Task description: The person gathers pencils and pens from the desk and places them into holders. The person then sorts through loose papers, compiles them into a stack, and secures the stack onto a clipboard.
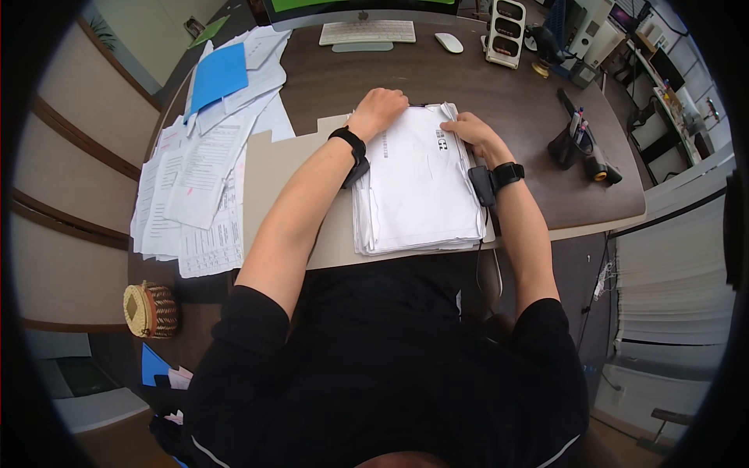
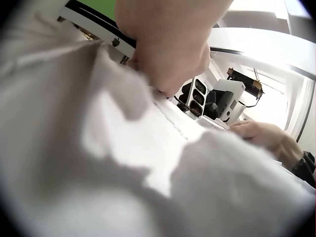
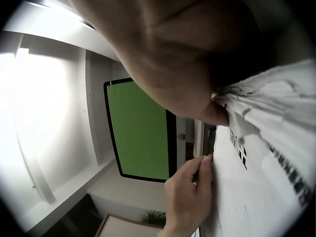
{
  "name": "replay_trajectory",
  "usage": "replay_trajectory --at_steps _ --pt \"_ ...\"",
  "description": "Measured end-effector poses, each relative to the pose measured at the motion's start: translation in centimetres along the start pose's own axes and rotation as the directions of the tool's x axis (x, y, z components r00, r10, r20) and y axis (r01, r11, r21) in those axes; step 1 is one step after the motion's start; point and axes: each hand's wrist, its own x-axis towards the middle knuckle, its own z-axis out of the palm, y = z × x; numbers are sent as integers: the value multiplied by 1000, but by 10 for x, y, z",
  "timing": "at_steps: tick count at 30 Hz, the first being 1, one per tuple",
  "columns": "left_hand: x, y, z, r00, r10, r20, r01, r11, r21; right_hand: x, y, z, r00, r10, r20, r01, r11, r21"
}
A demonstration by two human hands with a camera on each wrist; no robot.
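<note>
A thick stack of white papers (image 1: 421,187) with dark print near its top right lies in front of the person, its edges crumpled and uneven. At its top left corner, the left hand (image 1: 378,111) grips the far edge with curled fingers. A small dark strip (image 1: 419,104) shows at that edge beside the fingertips. The right hand (image 1: 474,132) holds the right side near the top, thumb over the upper sheet and the other fingers down along the side, mostly hidden. In the right wrist view, its thumb (image 3: 217,113) presses the creased paper edges.
Loose printed sheets (image 1: 195,179) and a blue folder (image 1: 220,76) cover the desk's left. A keyboard (image 1: 367,32), mouse (image 1: 449,42) and monitor (image 1: 363,9) stand at the back. On the right are a pen holder (image 1: 573,144) and a white rack (image 1: 505,33).
</note>
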Motion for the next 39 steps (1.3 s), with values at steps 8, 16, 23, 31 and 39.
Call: replay_trajectory --at_steps 8,16,23,31,39 --pt "-2 1 -1 999 41 -25 -40 998 40 1 2 1 999 -18 41 9 978 209" --pt "-7 9 -16 996 -51 79 52 999 -11 -5 -7 3 1000 16 2 -16 984 176" --pt "-42 -31 -30 956 -215 199 289 803 -521 -8 -5 1 999 -15 28 11 990 138" --pt "-59 -14 -37 969 -244 -44 216 919 -329 -22 -31 -14 851 -485 -202 310 774 -552" --pt "-75 67 -59 981 -58 183 98 971 -219 5 -63 40 658 -661 361 559 107 -822"
